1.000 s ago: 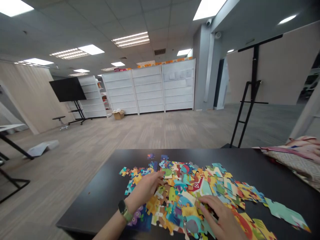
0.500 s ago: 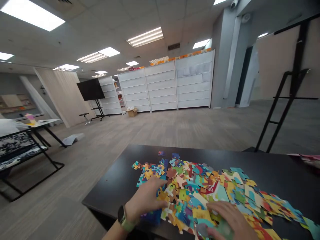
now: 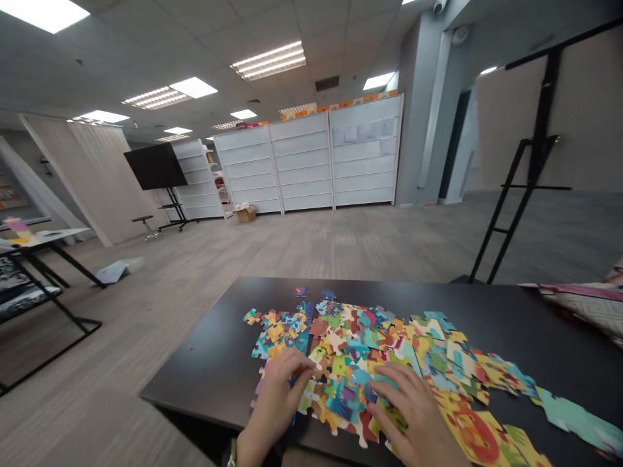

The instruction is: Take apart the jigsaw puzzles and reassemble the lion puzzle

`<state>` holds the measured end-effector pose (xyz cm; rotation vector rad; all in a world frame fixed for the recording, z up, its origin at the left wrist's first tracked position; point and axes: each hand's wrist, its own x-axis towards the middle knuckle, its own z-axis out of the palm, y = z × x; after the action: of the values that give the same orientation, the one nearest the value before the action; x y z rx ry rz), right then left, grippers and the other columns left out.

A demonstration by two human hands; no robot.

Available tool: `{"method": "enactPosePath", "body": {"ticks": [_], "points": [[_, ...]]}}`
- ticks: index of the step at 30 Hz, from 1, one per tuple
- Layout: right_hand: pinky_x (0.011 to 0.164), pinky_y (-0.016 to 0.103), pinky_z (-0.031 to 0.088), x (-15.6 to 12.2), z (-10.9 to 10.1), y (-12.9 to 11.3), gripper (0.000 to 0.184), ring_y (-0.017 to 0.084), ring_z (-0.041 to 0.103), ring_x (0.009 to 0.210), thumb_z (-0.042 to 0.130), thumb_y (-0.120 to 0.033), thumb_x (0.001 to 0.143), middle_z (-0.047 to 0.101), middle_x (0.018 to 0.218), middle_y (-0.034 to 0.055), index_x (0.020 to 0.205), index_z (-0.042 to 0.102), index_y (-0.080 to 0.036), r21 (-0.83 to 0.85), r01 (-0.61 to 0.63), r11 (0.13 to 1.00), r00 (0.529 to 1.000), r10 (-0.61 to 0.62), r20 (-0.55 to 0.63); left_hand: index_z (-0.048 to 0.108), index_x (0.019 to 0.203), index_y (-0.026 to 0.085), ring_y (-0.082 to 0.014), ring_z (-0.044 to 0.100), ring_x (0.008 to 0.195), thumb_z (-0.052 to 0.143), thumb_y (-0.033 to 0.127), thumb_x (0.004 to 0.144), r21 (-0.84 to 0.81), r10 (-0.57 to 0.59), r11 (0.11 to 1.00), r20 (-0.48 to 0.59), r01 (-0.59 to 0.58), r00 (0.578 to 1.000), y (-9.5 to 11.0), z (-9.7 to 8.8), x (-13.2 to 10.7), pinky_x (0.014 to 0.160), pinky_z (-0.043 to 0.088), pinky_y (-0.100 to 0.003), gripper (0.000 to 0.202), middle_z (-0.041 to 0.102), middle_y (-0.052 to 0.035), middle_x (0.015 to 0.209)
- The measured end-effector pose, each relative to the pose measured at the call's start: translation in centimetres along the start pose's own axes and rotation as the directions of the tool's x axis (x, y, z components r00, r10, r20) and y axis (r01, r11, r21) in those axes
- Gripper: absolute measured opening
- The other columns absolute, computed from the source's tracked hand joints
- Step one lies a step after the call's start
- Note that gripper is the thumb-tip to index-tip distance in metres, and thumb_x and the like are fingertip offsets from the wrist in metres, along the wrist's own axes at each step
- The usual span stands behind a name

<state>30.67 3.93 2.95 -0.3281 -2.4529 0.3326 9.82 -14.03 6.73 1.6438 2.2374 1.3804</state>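
A heap of colourful jigsaw puzzle pieces (image 3: 389,350) is spread over a black table (image 3: 214,370). My left hand (image 3: 275,399) lies on the left near part of the heap, fingers stretched out and resting on the pieces. My right hand (image 3: 413,415) lies flat on the pieces near the front edge, fingers spread. Neither hand grips a piece. A larger teal piece (image 3: 572,415) lies at the far right of the heap.
A patterned cloth bundle (image 3: 584,301) sits at the table's right edge. A black metal stand (image 3: 520,188) rises behind the table. Another table (image 3: 34,259) is at the left. White shelves (image 3: 311,162), a black screen (image 3: 154,167) and a cardboard box (image 3: 244,213) stand far back.
The view has swung left then partly back. My left hand has drawn toward me along the heap's left edge. My right hand has slid forward and left over the pieces.
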Motion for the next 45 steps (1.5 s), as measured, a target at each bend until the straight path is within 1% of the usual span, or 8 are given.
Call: {"method": "enactPosePath", "body": {"ticks": [6,11,21,26,30,35,39,45], "points": [[0.096,0.042,0.051,2.3,1.0,-4.6,0.025,0.026,0.065,0.108,0.071,-0.024,0.083,0.074,0.112,0.0042,0.108,0.072,-0.027,0.145,-0.002,0.989,0.978,-0.029,0.208,0.072,0.087,0.025,-0.0217,0.062,0.091,0.062,0.019,0.093,0.040,0.073,0.997,0.008,-0.073,0.997,-0.5,1.8,-1.9,0.081,0.049,-0.035,0.013,0.069,-0.0041,0.094],[0.096,0.043,0.053,2.1,0.9,-1.7,0.017,0.026,0.066,0.108,0.067,-0.029,0.087,0.074,0.111,0.0053,0.103,0.072,-0.026,0.186,-0.124,0.975,0.985,0.098,0.142,0.071,0.096,0.025,-0.0261,0.060,0.102,0.062,0.018,0.086,0.081,0.042,0.995,0.105,-0.050,0.994,0.5,1.7,-2.6,0.089,0.049,-0.041,0.015,0.067,-0.0077,0.105],[0.097,0.045,0.055,1.3,-0.4,1.2,0.026,0.028,0.066,0.111,0.058,-0.044,0.094,0.071,0.119,0.0103,0.104,0.072,-0.024,0.163,-0.242,0.956,0.960,0.260,-0.100,0.072,0.105,0.029,-0.0334,0.053,0.119,0.083,0.052,0.074,0.142,0.119,0.972,0.381,-0.186,0.917,0.9,0.9,-2.1,0.103,0.042,-0.050,0.040,0.069,-0.0065,0.119],[0.098,0.057,0.052,0.7,-0.8,3.4,0.031,0.034,0.064,0.114,0.059,-0.042,0.090,0.070,0.122,0.0130,0.109,0.072,-0.021,-0.033,-0.288,0.957,0.953,0.283,-0.111,0.071,0.100,0.026,-0.0282,0.060,0.106,0.077,0.046,0.084,0.065,0.251,0.954,0.361,-0.293,0.898,0.3,1.2,-2.2,0.096,0.048,-0.043,0.027,0.073,-0.0052,0.107],[0.102,0.055,0.049,0.0,-0.9,1.1,0.033,0.033,0.059,0.125,0.059,-0.040,0.092,0.065,0.134,0.0099,0.120,0.069,-0.025,-0.093,-0.133,0.987,0.991,0.133,-0.005,0.069,0.101,0.027,-0.0268,0.063,0.100,0.071,0.050,0.089,0.034,0.338,0.927,0.349,-0.373,0.874,-0.3,1.2,-2.1,0.089,0.051,-0.040,0.027,0.075,-0.0045,0.104],[0.097,0.046,0.052,-0.2,-0.2,-2.1,0.034,0.030,0.064,0.118,0.063,-0.025,0.088,0.072,0.125,0.0058,0.122,0.068,-0.027,-0.055,0.045,0.997,0.986,-0.036,0.164,0.068,0.112,0.027,-0.0216,0.065,0.085,0.046,0.034,0.104,0.056,0.296,0.950,0.145,-0.307,0.944,-1.5,2.0,-3.0,0.074,0.054,-0.031,0.024,0.072,-0.0056,0.089],[0.087,0.037,0.056,-0.2,0.0,-2.1,0.027,0.023,0.068,0.102,0.053,-0.019,0.095,0.076,0.108,0.0043,0.116,0.068,-0.025,-0.027,0.038,0.999,0.997,-0.036,0.063,0.065,0.122,0.026,-0.0230,0.066,0.085,0.046,0.035,0.103,0.122,0.072,0.991,-0.079,-0.062,0.994,-2.1,2.4,-2.7,0.074,0.055,-0.031,0.028,0.069,-0.0083,0.095],[0.089,0.041,0.055,0.1,-1.2,2.1,0.033,0.025,0.068,0.098,0.040,-0.036,0.104,0.074,0.105,0.0102,0.114,0.067,-0.019,-0.060,-0.264,0.963,0.943,0.244,-0.225,0.068,0.114,0.030,-0.0299,0.056,0.115,0.055,0.030,0.098,0.177,0.025,0.984,0.039,-0.031,0.999,0.7,2.8,-0.5,0.097,0.048,-0.045,0.020,0.065,-0.0071,0.120]]}}
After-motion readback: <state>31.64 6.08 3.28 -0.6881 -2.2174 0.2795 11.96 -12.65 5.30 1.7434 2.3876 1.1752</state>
